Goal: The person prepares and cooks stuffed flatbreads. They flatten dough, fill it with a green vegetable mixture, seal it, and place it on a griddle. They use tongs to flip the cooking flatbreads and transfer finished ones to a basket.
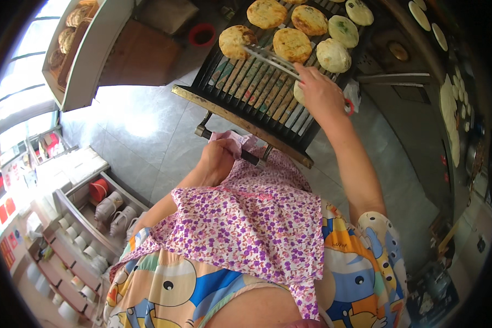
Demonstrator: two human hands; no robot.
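My right hand [322,96] grips metal tongs [274,61] over a slatted metal rack [246,88]. The blurred tips of the tongs are at a browned flatbread [237,42] near the rack's left side. Several more round flatbreads lie farther back, among them a golden one [292,45], a pale one [333,55] and one with a green patch [343,31]. Another pale flatbread [299,92] is partly hidden behind my right hand. My left hand [221,158] is closed around the rack's dark bar handle [251,157], with a pink cloth [233,139] between palm and bar.
A cabinet with baskets [67,37] stands at the left. Below it, an open-fronted shelf holds a red bucket [99,189] and pale thermos jugs [108,206]. At the right, flat dough pieces [449,119] lie on a worktop. Grey floor tiles [135,135] show around the rack.
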